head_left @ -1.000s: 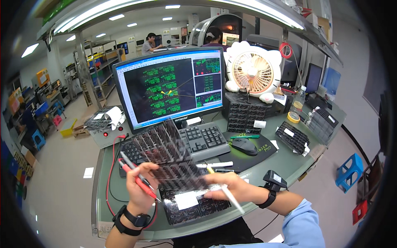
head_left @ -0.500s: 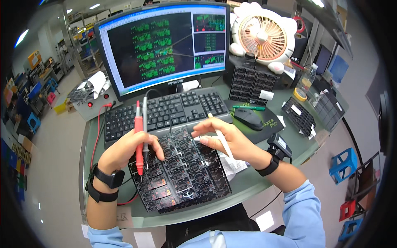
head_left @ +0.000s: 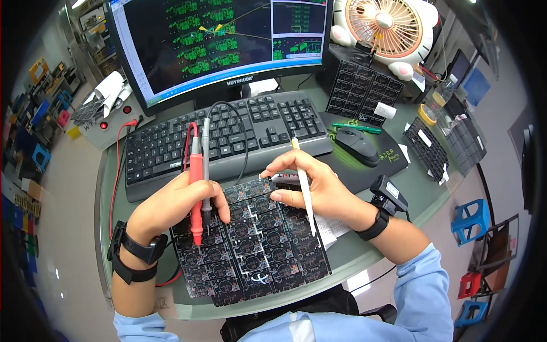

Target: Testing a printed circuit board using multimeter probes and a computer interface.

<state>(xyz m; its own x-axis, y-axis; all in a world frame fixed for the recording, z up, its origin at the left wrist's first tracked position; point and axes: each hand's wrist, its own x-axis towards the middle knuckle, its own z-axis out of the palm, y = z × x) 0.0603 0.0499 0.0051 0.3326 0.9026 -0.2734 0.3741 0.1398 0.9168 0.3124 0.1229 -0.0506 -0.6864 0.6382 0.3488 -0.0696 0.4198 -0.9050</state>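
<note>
My left hand [head_left: 181, 204] is closed around a pair of multimeter probes, a red probe [head_left: 196, 188] and a grey-black probe [head_left: 205, 154], their tips pointing down. Its fingertips rest over the black circuit board panel [head_left: 245, 253], which lies on the table with another dark panel partly under it. Held in my right hand [head_left: 319, 191] is a slim white pen-like tool [head_left: 303, 185], pointing down toward me. The right thumb and index finger sit at the panel's upper right edge; whether they grip it cannot be told.
Behind the panel lie a black keyboard [head_left: 228, 142] and a monitor [head_left: 222, 51]. To the right are a mouse [head_left: 356, 145] on its mat, a green pen [head_left: 356, 129], more board panels [head_left: 364, 91], a fan [head_left: 384, 25] and a black adapter [head_left: 390, 194]. A red-lit box [head_left: 111, 128] stands left.
The view has tilted down and closer. The panel no longer shows bright glare. Both hands stay by it, still holding the probes and the white tool; the display has changed slightly.
</note>
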